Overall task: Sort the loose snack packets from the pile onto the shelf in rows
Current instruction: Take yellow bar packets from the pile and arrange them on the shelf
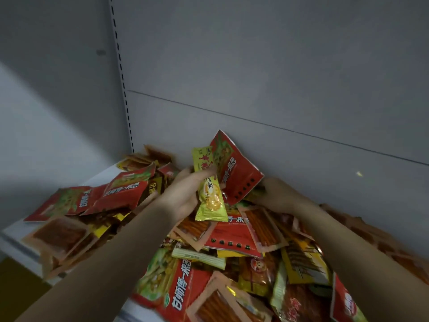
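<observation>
A big pile of loose snack packets (pixel 232 256), red, yellow and orange, covers the white shelf (pixel 16 238). My left hand (pixel 185 194) is raised over the pile and grips a bunch: a yellow-green packet (pixel 211 201) in front and a large red packet (pixel 236 170) behind it, both standing up. My right hand (pixel 276 194) reaches in from the right, its fingers at the lower right edge of the red packet. The fingertips are hidden behind the packets, so its hold is unclear.
Grey back panel (pixel 278 77) rises right behind the pile, with a slotted upright (pixel 120 73) at the left corner. Several red packets (pixel 104 196) lie overlapping at the left of the shelf. The shelf's front edge runs along the lower left.
</observation>
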`<state>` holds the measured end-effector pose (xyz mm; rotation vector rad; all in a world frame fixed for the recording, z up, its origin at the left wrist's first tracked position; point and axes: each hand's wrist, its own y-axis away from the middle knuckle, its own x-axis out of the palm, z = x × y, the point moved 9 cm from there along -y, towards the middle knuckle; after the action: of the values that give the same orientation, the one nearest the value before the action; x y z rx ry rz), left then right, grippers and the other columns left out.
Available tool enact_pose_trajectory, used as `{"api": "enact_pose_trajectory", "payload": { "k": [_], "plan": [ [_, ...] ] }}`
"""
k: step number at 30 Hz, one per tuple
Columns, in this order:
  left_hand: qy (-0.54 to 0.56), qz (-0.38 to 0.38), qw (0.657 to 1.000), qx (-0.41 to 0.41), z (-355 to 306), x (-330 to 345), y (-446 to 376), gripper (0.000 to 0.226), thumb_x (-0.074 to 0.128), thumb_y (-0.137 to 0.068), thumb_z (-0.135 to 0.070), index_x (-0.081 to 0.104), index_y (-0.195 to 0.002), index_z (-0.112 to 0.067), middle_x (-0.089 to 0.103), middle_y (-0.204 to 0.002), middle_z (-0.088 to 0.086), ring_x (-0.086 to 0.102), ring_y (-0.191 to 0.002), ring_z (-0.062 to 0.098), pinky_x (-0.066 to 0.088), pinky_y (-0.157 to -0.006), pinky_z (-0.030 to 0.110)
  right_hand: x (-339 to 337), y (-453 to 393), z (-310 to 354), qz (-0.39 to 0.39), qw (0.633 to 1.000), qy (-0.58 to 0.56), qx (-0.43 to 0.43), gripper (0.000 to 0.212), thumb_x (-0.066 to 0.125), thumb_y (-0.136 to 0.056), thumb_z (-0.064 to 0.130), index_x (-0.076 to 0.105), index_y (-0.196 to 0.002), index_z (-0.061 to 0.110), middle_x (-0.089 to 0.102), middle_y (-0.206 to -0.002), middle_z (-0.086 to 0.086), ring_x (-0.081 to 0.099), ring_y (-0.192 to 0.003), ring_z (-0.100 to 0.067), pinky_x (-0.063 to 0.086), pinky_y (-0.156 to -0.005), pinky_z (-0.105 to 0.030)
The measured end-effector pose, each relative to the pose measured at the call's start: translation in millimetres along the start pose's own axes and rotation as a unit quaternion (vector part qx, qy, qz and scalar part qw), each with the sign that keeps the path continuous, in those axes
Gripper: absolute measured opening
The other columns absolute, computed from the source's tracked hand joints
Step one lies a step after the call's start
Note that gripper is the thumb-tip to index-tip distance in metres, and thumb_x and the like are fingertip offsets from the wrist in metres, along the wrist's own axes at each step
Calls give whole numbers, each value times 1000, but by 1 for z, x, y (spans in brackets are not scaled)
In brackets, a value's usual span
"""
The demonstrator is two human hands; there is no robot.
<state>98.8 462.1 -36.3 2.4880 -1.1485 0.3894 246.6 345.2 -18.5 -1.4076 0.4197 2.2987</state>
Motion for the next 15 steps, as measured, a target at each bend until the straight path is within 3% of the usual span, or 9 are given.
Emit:
{"api": "enact_pose_trajectory", "payload": {
  "k": [3,6,9,12,15],
  "plan": [
    [12,6,1000,-17,6,-2,-9,33,69,-93,-15,57,-123,-12,73,-112,15,76,-88,33,62,-71,42,-9,-8,-6,-55,998,7,-13,26,67,-92,35,70,-113,20,69,-112,5,64,-102,-13,49,-85,-29],
    [15,9,1000,-23,4,-1,-10,35,69,-93,-17,58,-125,-7,74,-106,17,76,-80,32,62,-61,39,-49,-4,-3,-176,983,-42,-32,5,65,-91,20,68,-93,16,69,-95,1,64,-91,-18,48,-75,-29],
    [-2,13,1000,-23,-4,6,-5,34,68,-94,-20,62,-122,-2,75,-100,19,76,-71,28,61,-56,35,-94,11,-12,-265,938,-224,-5,7,63,-94,14,66,-98,18,70,-98,0,67,-95,-19,54,-88,-41],
    [0,2,999,-32,-6,16,5,35,68,-94,-25,64,-116,2,72,-98,25,74,-63,27,58,-50,32,-120,37,-11,-295,876,-381,-16,12,58,-99,12,61,-105,22,69,-100,6,68,-91,-8,56,-87,-38],
    [28,17,998,-60,8,38,24,35,71,-91,-30,65,-112,-4,75,-100,19,76,-73,29,61,-56,36,-129,64,0,-288,829,-477,-52,22,53,-100,5,56,-118,17,64,-104,2,68,-88,-4,58,-84,-35]
  ]
}}
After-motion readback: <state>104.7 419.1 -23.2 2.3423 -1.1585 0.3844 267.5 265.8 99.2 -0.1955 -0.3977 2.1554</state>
